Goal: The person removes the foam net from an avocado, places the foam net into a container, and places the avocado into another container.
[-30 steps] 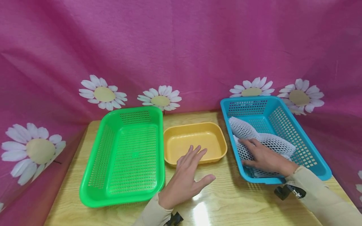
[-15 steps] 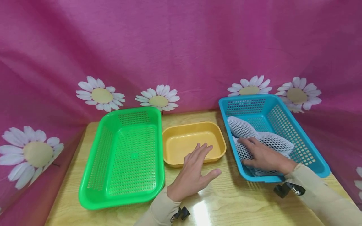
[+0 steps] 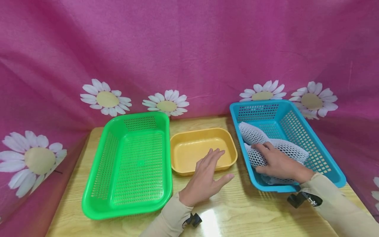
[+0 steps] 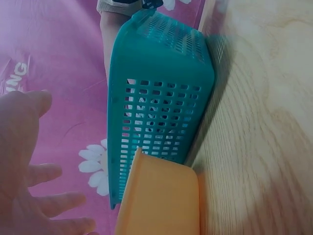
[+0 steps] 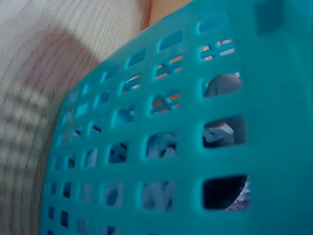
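Observation:
My right hand [image 3: 279, 164] reaches into the blue basket [image 3: 321, 144]. Its thumb and fingers grip a white foam net sleeve [image 3: 254, 157] at the near left; the palm covers part of it. Two more foam net sleeves, one at the left [image 3: 251, 131] and one behind the hand [image 3: 291, 149], lie bulging beside it. What the sleeves contain is hidden. In the right wrist view the basket wall [image 5: 186, 117] blocks most of the hand. My left hand [image 3: 204, 179] hovers with spread fingers over the near rim of the yellow tray [image 3: 183, 135], holding nothing.
A green basket [image 3: 168, 158] stands at the left, right beside the yellow tray. All three containers sit on a wooden table [image 3: 231, 210]. A pink curtain [image 3: 189, 59] with daisies hangs behind and at both sides.
My left hand has drifted to the right and stays spread. The right hand stays at the same foam net sleeve, its fingers shifting only slightly.

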Demonstrator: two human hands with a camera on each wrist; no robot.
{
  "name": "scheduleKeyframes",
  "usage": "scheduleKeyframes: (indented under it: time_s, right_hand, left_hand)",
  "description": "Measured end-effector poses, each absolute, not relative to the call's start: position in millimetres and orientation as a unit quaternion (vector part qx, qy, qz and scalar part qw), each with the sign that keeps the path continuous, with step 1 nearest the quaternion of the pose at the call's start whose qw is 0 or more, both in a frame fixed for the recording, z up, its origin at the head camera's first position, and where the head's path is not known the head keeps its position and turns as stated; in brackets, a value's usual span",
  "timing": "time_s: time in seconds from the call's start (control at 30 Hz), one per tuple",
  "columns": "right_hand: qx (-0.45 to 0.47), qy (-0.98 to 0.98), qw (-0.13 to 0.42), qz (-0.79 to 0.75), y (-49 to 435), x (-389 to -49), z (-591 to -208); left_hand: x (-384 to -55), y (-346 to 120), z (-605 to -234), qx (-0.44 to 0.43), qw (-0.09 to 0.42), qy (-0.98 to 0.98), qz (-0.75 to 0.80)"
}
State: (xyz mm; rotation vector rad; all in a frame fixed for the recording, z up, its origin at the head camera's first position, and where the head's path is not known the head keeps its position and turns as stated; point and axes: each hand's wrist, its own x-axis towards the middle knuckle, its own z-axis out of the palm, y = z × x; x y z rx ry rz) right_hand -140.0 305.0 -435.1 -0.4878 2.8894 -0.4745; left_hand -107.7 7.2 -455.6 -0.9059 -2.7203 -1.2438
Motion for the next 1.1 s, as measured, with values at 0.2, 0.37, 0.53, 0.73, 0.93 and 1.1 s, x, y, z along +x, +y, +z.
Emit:
scheduleKeyframes:
  time_s: [0.2,0.37,0.53,0.73,0.93,1.1]
  right_hand:
    - [-0.164,0.968,0.085,-0.170,306.7,-138.9,-432.2]
    - [-0.164,0.966,0.083,-0.180,306.5,-136.3,-427.0]
    - [-0.168,0.965,0.063,-0.189,306.9,-133.0,-419.6]
    - [-0.173,0.965,0.042,-0.195,305.1,-128.4,-409.4]
    - [-0.180,0.964,0.024,-0.193,302.5,-123.5,-403.2]
    - [-0.185,0.965,0.008,-0.187,298.4,-119.9,-398.8]
  left_hand:
    - [-110.9,11.2,-453.9,-0.286,0.000,-0.870,-0.401]
    - [-112.1,14.8,-453.4,-0.288,0.001,-0.870,-0.401]
    - [-113.2,16.5,-453.8,-0.287,0.004,-0.870,-0.401]
    - [-112.2,15.7,-452.3,-0.284,0.003,-0.872,-0.398]
    - [-109.9,12.0,-450.6,-0.284,0.009,-0.876,-0.390]
    - [-107.5,8.5,-449.1,-0.284,0.007,-0.873,-0.397]
